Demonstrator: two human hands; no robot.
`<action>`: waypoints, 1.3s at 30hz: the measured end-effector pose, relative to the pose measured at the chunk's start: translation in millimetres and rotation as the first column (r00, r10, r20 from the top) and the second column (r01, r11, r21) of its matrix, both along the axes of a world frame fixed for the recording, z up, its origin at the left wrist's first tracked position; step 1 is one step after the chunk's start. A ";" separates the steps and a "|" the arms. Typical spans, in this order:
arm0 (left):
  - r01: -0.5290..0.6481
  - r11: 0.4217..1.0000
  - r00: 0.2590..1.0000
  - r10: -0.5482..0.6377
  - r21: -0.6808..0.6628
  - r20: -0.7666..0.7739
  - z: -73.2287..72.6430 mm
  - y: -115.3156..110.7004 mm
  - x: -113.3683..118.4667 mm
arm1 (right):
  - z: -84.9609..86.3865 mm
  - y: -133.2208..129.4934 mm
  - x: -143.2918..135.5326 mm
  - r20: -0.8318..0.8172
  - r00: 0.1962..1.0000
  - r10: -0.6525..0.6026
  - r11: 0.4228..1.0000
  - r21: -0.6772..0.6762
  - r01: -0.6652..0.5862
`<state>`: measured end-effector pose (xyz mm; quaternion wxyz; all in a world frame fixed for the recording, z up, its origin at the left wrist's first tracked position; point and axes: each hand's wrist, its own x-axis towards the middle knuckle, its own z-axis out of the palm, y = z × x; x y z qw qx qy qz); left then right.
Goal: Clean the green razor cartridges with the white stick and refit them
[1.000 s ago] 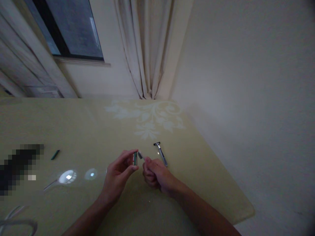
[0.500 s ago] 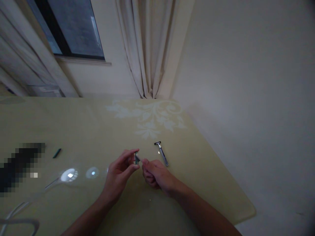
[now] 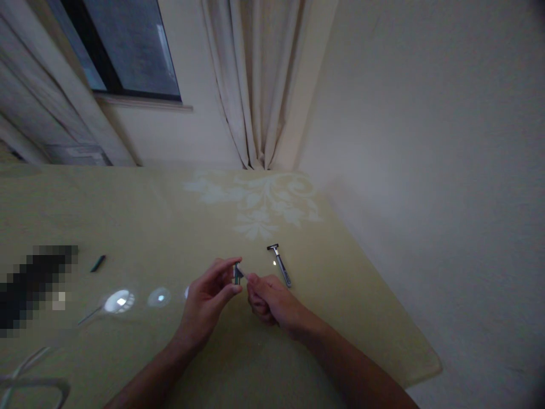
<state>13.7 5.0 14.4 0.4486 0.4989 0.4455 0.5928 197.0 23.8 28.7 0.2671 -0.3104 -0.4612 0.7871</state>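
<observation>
A razor is held between my two hands over the table. Its head [image 3: 237, 274] is pinched at both ends by the thumb and index finger of my left hand [image 3: 208, 292]. My right hand [image 3: 272, 301] is closed in a fist round the razor's handle; only a short light neck [image 3: 243, 274] shows between the fist and the head. Just beyond my right hand, a second razor [image 3: 281, 266] lies on the table, its head pointing away from me and its handle grey and dark.
On the yellowish table [image 3: 361, 318] a small dark strip [image 3: 97, 263] lies to the left. A blurred-out dark object [image 3: 29, 289] sits at the left edge, with a pale cable [image 3: 34, 363] nearer me. Curtains [image 3: 259, 85] and a wall stand behind.
Both hands stay in nearly the same place with the same grips. The razor head appears very slightly turned between my left fingers.
</observation>
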 end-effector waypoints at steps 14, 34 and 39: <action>0.006 1.000 1.000 -0.006 0.001 -0.009 -0.2 -1.4 -1.3 | -0.3 3.1 1.7 0.063 0.998 -0.024 1.000 0.015 0.023; 0.026 1.000 1.000 -0.026 -0.001 0.015 0.2 0.4 -4.6 | 3.0 6.4 7.6 0.139 0.983 -0.121 0.991 0.076 0.112; 0.025 1.000 0.999 -0.024 -0.010 0.039 0.8 1.2 -2.8 | 3.1 0.2 5.9 0.041 0.998 0.054 0.996 0.075 -0.057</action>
